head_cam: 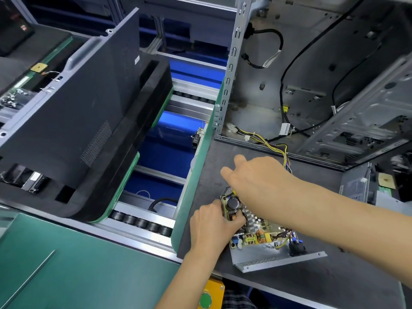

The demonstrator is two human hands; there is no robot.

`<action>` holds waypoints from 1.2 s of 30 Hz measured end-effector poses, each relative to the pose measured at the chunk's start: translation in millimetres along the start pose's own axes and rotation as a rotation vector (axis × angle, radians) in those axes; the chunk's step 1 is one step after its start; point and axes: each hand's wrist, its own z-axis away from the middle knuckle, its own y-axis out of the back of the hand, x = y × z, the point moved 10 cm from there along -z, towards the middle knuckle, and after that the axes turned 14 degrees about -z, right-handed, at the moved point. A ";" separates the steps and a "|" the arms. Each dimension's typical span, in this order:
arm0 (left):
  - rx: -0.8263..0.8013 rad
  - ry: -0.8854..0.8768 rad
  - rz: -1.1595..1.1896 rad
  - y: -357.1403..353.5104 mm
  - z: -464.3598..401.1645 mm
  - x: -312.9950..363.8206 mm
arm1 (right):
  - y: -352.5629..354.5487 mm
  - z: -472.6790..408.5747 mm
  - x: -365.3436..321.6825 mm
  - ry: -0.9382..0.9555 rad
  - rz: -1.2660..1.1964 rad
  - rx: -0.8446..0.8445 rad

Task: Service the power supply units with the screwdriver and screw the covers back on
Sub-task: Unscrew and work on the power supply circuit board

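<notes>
An opened power supply unit lies on the grey work pallet, its circuit board, capacitor and coils exposed in a metal tray. My left hand grips the unit's left end, fingers curled over the board edge by the black capacitor. My right hand reaches across above the unit's far end, fingers bent downward; what it holds, if anything, is hidden. A bundle of yellow and black wires runs from the unit toward the computer case. No screwdriver or cover is plainly visible.
An open metal computer case stands at the back right with loose cables. A dark monitor back panel sits in black foam on the left pallet. A roller conveyor runs between. A green button on a yellow box sits at the near edge.
</notes>
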 end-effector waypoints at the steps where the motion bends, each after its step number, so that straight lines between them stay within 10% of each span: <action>1: -0.001 0.002 0.003 -0.2 -0.2 -0.1 | 0.9 -0.5 -0.7 0.006 -0.002 -0.007; 36: 0.200 0.068 0.376 7.8 15.8 -1.8 | -1.1 -6.5 -6.2 0.014 0.061 0.056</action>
